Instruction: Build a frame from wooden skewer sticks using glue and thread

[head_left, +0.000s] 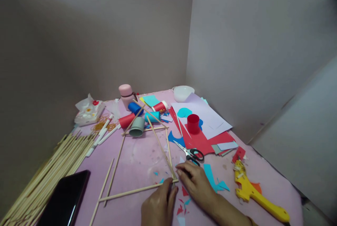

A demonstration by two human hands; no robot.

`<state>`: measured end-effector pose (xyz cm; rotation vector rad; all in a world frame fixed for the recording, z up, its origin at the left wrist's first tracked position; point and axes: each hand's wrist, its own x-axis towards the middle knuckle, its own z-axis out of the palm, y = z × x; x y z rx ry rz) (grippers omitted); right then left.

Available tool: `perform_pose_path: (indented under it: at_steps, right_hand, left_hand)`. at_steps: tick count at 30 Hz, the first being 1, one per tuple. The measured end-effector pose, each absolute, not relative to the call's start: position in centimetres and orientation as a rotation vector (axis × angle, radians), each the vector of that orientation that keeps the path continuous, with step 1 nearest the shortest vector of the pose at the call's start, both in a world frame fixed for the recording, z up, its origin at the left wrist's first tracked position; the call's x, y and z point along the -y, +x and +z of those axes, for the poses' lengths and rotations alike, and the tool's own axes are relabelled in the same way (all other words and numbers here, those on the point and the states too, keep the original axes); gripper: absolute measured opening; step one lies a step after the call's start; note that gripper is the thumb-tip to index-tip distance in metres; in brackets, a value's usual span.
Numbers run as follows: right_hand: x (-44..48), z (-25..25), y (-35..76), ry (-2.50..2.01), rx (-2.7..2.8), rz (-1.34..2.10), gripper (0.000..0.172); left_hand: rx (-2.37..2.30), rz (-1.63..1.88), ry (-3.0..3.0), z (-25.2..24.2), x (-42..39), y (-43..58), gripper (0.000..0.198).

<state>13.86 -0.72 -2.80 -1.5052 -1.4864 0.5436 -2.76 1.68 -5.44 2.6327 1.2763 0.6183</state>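
My left hand (159, 205) pinches a thin wooden stick (134, 192) near its right end, where several sticks meet at a corner. These sticks form a standing open frame, with one slanting stick (160, 145) rising from that corner. My right hand (196, 183) is just right of the corner, its fingers curled and its thumb and forefinger close together by the slanting stick. Whether anything is between those fingertips, I cannot make out. Black-handled scissors (187, 152) lie just beyond my right hand. Blue and red paper scraps (185, 203) are scattered around both hands.
At left are a bundle of sticks (50, 176) and a black phone (65, 198). A yellow glue gun (252, 191) lies at right. Paper-wrapped cups (137, 127), a pink flask (126, 96), red paper (202, 143) and a white bowl (183, 94) are farther back. Walls bound the table.
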Motion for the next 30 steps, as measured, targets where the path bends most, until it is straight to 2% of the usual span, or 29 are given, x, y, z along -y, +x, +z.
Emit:
perform_pose_path:
  at_steps: [5, 10, 14, 21, 30]
  right_hand:
    - [-2.2, -1.3, 13.8, -1.583, 1.514, 0.549, 0.022]
    - [-4.7, -0.8, 13.2, -1.579, 1.616, 0.667, 0.007]
    - [-3.6, -0.9, 12.7, -1.539, 1.618, 0.660, 0.018]
    - [0.0, -1.6, 12.4, -1.443, 1.643, 0.564, 0.020]
    - [0.0, -2.1, 13.5, -1.375, 1.696, 0.485, 0.019]
  left_hand:
    - [-1.296, 0.599, 2.619, -5.2, -1.7, -2.7, 0.019]
    - [-1.314, 0.532, 2.564, -4.8, -1.6, -2.6, 0.020]
    - [-1.319, 0.526, 2.518, -4.5, -1.5, -2.3, 0.018]
    - [-1.329, 0.492, 2.454, -4.2, -1.4, -2.3, 0.018]
    - [-1.415, 0.447, 2.436, -3.6, -1.2, -0.4, 0.019]
